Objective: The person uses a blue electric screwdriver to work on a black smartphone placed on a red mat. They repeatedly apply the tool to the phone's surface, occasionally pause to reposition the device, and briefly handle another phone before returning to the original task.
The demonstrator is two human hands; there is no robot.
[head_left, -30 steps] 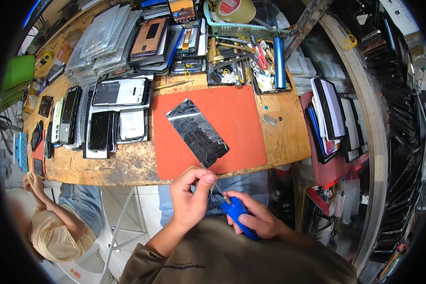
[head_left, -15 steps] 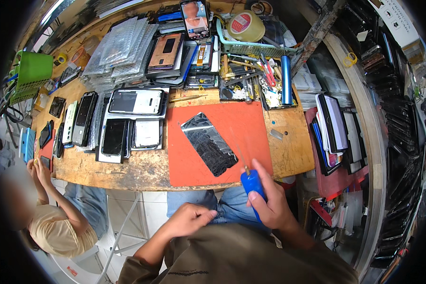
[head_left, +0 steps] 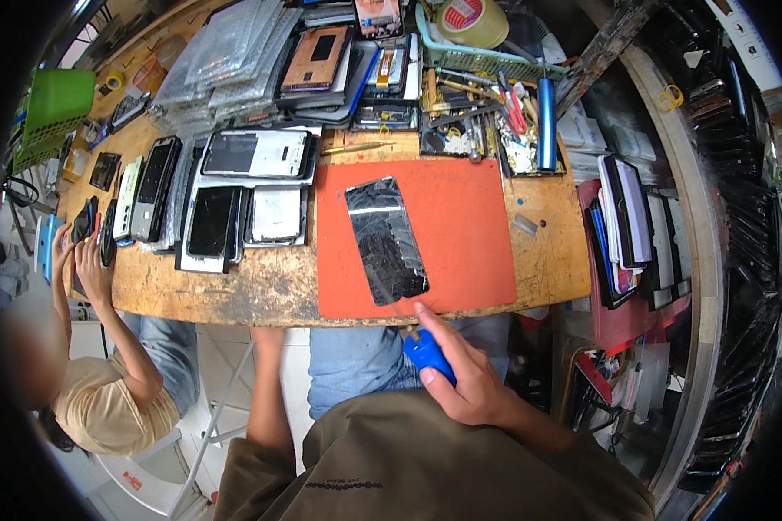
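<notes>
Head cam: R hand (head_left: 467, 380) grips blue tool (head_left: 426, 354) nr lower end of phone panel (head_left: 386, 243) on orange mat (head_left: 471, 234), prob. part done, dark patches left; L hand (head_left: 268, 339) at bench edge (head_left: 191, 308), fingers hidden, can't tell.

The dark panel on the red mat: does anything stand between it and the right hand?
Only the blue tool in the right hand, its thin end pointing toward the near end of the dark panel. Nothing else visible stands between them.
</notes>
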